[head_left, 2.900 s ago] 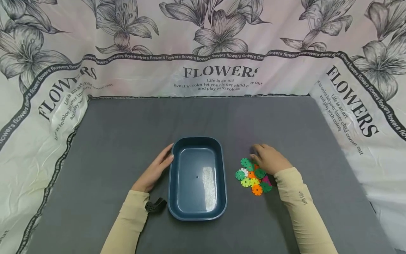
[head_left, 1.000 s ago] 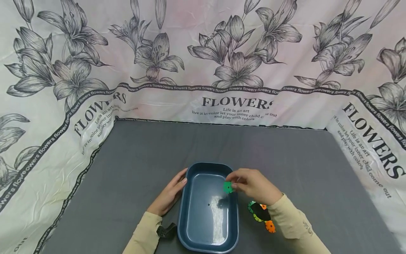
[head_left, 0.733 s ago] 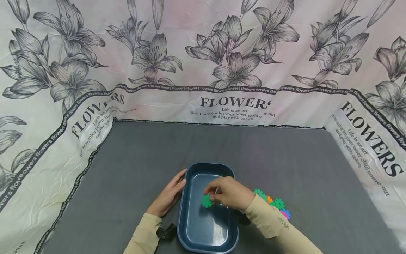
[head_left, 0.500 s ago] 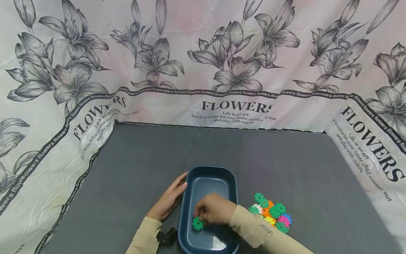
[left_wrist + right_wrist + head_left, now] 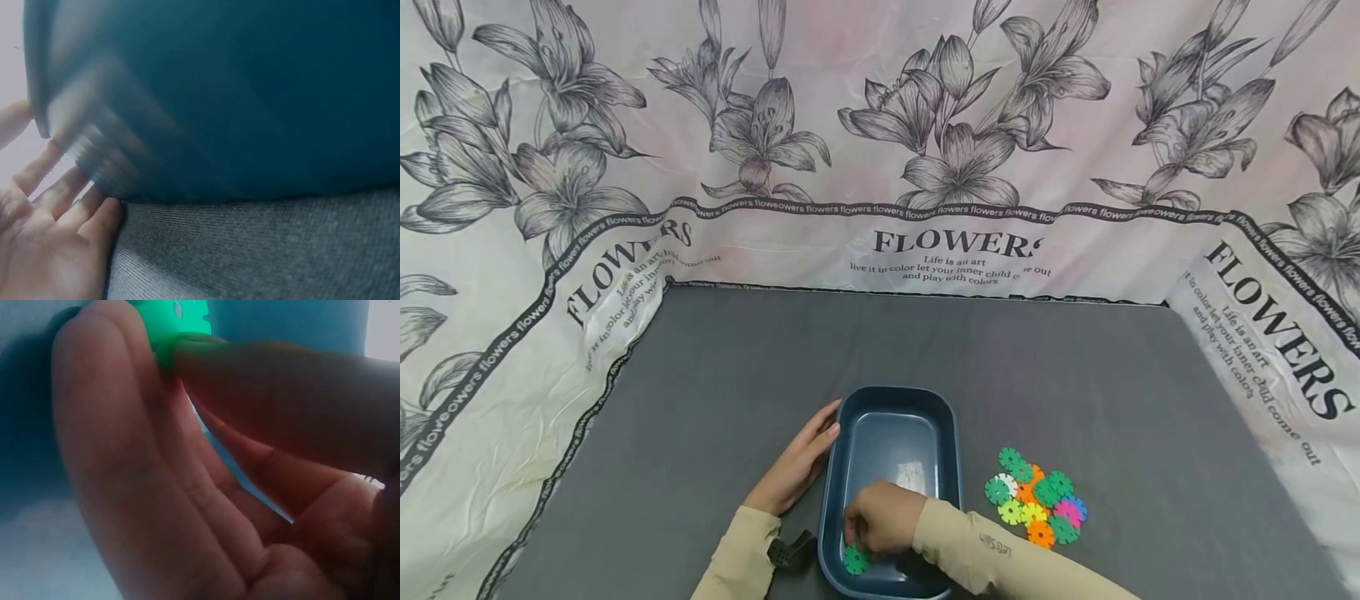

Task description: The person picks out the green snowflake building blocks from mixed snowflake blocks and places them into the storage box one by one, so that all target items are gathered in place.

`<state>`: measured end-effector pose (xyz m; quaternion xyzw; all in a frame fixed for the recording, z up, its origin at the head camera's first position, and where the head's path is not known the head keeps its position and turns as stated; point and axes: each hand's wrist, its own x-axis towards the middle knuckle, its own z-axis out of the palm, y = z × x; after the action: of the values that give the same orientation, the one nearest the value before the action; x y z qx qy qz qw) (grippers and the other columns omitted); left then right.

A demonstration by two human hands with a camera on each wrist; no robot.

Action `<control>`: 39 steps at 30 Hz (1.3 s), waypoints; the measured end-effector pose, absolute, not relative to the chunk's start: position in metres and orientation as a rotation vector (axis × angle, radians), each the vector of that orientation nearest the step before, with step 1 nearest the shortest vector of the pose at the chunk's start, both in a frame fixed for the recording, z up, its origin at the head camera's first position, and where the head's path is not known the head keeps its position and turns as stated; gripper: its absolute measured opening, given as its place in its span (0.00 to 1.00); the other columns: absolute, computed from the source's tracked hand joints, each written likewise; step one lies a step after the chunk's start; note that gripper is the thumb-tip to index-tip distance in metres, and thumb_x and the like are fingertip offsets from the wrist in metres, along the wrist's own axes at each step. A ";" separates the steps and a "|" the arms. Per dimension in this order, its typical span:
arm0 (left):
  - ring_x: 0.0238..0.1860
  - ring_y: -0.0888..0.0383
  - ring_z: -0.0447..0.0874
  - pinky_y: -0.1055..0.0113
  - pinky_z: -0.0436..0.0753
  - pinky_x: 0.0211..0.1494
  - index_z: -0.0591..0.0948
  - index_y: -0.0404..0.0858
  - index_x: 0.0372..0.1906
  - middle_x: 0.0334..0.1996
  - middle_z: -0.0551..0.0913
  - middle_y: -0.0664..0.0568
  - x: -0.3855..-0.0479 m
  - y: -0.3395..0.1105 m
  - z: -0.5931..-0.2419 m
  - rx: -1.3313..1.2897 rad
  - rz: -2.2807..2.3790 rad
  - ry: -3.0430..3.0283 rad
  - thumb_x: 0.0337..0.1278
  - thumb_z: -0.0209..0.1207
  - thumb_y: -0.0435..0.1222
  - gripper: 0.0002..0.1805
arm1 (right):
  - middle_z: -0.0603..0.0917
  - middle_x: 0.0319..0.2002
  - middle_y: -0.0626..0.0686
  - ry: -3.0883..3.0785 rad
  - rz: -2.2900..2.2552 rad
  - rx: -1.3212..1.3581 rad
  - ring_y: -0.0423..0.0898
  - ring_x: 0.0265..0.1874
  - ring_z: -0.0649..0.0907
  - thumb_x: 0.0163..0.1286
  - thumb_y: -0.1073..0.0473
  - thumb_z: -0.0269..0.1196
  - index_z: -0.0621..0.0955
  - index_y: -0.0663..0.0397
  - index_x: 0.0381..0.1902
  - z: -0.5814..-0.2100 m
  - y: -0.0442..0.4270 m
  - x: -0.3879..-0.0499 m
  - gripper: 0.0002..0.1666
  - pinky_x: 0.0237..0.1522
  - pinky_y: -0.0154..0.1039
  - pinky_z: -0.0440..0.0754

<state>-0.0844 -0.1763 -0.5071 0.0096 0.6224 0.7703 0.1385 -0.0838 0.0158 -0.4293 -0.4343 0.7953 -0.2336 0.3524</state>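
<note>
A blue rectangular tray [image 5: 897,442] stands on the grey tabletop. My left hand [image 5: 796,465] lies along its left side; in the left wrist view the fingertips [image 5: 107,212] touch the tray's outer wall. Inside the tray, at its near left corner, my right hand [image 5: 886,518] pinches a green notched plastic disc [image 5: 855,559] between thumb and finger. The right wrist view shows the same green disc [image 5: 178,319] at the fingertips, close to the tray floor. To the right of the tray lies a loose pile of coloured notched discs [image 5: 1032,512].
A black strap-like piece [image 5: 792,550] sticks out from the left wrist, close beside the tray. The right sleeve [image 5: 1000,550] crosses the tray's right rim. A white flower-printed cloth [image 5: 955,258] borders the far side and both sides of the grey tabletop [image 5: 760,350].
My right hand was at the pile, then carried a green disc over the tray and down to its near left corner. The left hand stays at the tray's side. The head view has shifted.
</note>
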 end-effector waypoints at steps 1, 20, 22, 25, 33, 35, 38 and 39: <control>0.73 0.55 0.53 0.52 0.52 0.73 0.55 0.50 0.74 0.73 0.56 0.52 -0.086 -0.176 -0.507 0.038 2.225 1.801 0.73 0.47 0.47 0.29 | 0.76 0.13 0.42 2.068 -0.595 -1.133 0.30 0.11 0.70 0.52 0.77 0.63 0.84 0.54 0.25 -0.429 0.015 -0.084 0.13 0.17 0.24 0.71; 0.72 0.56 0.53 0.53 0.51 0.74 0.55 0.49 0.74 0.73 0.56 0.53 -0.085 -0.175 -0.505 0.031 2.207 1.786 0.72 0.48 0.47 0.30 | 0.81 0.21 0.42 2.213 -0.513 -1.242 0.31 0.19 0.72 0.48 0.70 0.70 0.84 0.52 0.26 -0.433 0.014 -0.075 0.09 0.24 0.23 0.70; 0.72 0.55 0.54 0.52 0.52 0.73 0.55 0.49 0.74 0.73 0.57 0.53 -0.083 -0.175 -0.505 0.008 2.210 1.786 0.71 0.49 0.47 0.30 | 0.81 0.22 0.42 2.230 -0.518 -1.235 0.32 0.20 0.73 0.51 0.68 0.71 0.83 0.52 0.28 -0.430 0.017 -0.075 0.08 0.25 0.24 0.71; 0.71 0.54 0.56 0.53 0.53 0.73 0.56 0.50 0.73 0.72 0.58 0.52 -0.082 -0.175 -0.504 -0.016 2.217 1.789 0.71 0.49 0.47 0.30 | 0.79 0.21 0.42 2.254 -0.550 -1.215 0.32 0.21 0.73 0.54 0.63 0.72 0.82 0.52 0.30 -0.423 0.025 -0.078 0.08 0.25 0.26 0.72; 0.71 0.55 0.56 0.56 0.55 0.73 0.56 0.51 0.73 0.72 0.58 0.54 -0.086 -0.172 -0.503 0.015 2.200 1.813 0.70 0.50 0.48 0.31 | 0.77 0.22 0.41 2.327 -0.842 -1.152 0.31 0.20 0.71 0.57 0.62 0.71 0.80 0.55 0.34 -0.399 0.077 -0.092 0.09 0.25 0.28 0.72; 0.72 0.55 0.56 0.58 0.57 0.72 0.56 0.50 0.74 0.73 0.57 0.53 -0.086 -0.172 -0.503 0.026 2.197 1.822 0.71 0.49 0.48 0.31 | 0.78 0.23 0.41 2.347 -0.899 -1.109 0.31 0.21 0.72 0.58 0.61 0.70 0.80 0.55 0.35 -0.394 0.095 -0.095 0.09 0.25 0.28 0.73; 0.72 0.53 0.55 0.61 0.60 0.70 0.55 0.48 0.74 0.73 0.57 0.51 -0.084 -0.173 -0.505 0.011 2.203 1.832 0.71 0.49 0.48 0.32 | 0.78 0.24 0.40 2.372 -0.965 -1.028 0.32 0.23 0.74 0.60 0.59 0.69 0.80 0.55 0.36 -0.388 0.120 -0.097 0.10 0.25 0.30 0.75; 0.72 0.53 0.55 0.62 0.60 0.70 0.55 0.48 0.74 0.73 0.57 0.51 -0.083 -0.174 -0.505 0.000 2.205 1.837 0.71 0.50 0.48 0.32 | 0.78 0.25 0.40 2.389 -0.970 -0.997 0.32 0.24 0.74 0.60 0.58 0.69 0.80 0.54 0.37 -0.387 0.128 -0.097 0.10 0.26 0.30 0.75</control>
<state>-0.0829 -0.1738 -0.5051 0.0001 0.6343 0.7612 0.1352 -0.0975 0.1284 -0.3868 -0.3542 0.8489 -0.3448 0.1875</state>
